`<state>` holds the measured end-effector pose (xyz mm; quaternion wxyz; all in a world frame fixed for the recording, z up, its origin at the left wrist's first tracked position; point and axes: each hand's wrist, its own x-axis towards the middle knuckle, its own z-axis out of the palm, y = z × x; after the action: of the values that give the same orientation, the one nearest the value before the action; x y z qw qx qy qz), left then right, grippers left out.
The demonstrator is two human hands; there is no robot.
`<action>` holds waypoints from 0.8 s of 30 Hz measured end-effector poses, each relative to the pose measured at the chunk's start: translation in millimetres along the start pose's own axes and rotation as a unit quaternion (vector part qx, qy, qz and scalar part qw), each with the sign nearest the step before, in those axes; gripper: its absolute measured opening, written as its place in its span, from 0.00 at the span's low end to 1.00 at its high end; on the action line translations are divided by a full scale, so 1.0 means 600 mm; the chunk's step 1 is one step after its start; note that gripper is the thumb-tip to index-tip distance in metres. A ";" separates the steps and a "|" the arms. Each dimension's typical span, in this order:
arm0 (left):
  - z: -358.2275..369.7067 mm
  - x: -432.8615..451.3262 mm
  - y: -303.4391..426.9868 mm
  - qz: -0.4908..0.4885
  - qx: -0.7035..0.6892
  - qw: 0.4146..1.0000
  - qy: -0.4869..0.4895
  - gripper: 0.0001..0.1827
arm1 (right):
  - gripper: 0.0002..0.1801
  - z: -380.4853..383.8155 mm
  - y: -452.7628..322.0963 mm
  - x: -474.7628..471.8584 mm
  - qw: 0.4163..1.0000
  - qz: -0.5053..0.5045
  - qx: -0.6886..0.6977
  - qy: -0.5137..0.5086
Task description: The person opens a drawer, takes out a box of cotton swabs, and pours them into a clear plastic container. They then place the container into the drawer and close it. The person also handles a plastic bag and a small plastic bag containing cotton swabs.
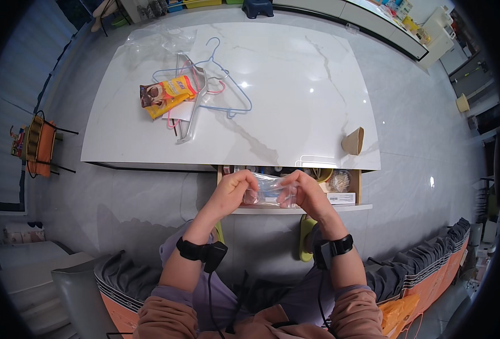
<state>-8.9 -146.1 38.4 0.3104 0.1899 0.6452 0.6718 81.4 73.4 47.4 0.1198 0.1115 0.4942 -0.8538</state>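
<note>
A clear plastic bag (269, 183) is stretched between my two hands, above an open drawer (300, 209). My left hand (238, 186) pinches its left end, and my right hand (303, 188) grips the right end. Whether anything lies inside the bag I cannot tell. Below, the drawer holds a round clear container of cotton swabs (340, 181), a white box (341, 198) bearing print, and a yellow round container (324, 174). Several other items in the drawer are partly hidden by my hands and the bag.
On the white marble-patterned table (283, 127) lie a blue clothes hanger (246, 96), a yellow snack bag (167, 96), a metal hanger (197, 106) and a crumpled clear plastic sheet (159, 42). A paper cup (353, 142) stands near the right edge. Covered seating (423, 258) flanks me.
</note>
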 end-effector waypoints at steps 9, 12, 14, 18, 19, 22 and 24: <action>-0.015 0.000 -0.005 0.040 0.048 0.998 0.021 0.13 | 0.15 0.015 -0.023 -0.003 0.998 0.063 -0.027 0.016; -0.015 0.000 -0.002 0.007 0.031 0.999 0.024 0.13 | 0.13 0.003 -0.015 -0.002 0.996 0.060 -0.066 -0.001; -0.014 0.000 0.006 -0.033 0.004 0.999 0.023 0.12 | 0.12 -0.014 0.002 0.002 0.997 0.048 -0.060 -0.006; -0.013 -0.002 0.005 -0.029 -0.011 0.999 0.031 0.12 | 0.09 -0.013 0.006 0.009 0.999 0.031 0.032 0.011; -0.016 -0.002 0.003 -0.022 0.002 0.999 0.029 0.12 | 0.07 -0.003 -0.005 0.009 0.998 0.035 0.046 0.013; -0.017 0.002 -0.001 0.053 0.083 0.995 0.003 0.11 | 0.05 0.011 0.001 0.011 0.998 0.006 -0.041 0.045; -0.016 0.005 0.001 0.084 0.131 0.988 -0.023 0.11 | 0.09 0.010 0.016 0.016 0.994 -0.015 -0.077 0.078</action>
<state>-17.8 -151.0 37.8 0.2401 0.2976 0.7019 0.6009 75.0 62.9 39.4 0.0760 0.1609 0.5683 -0.8034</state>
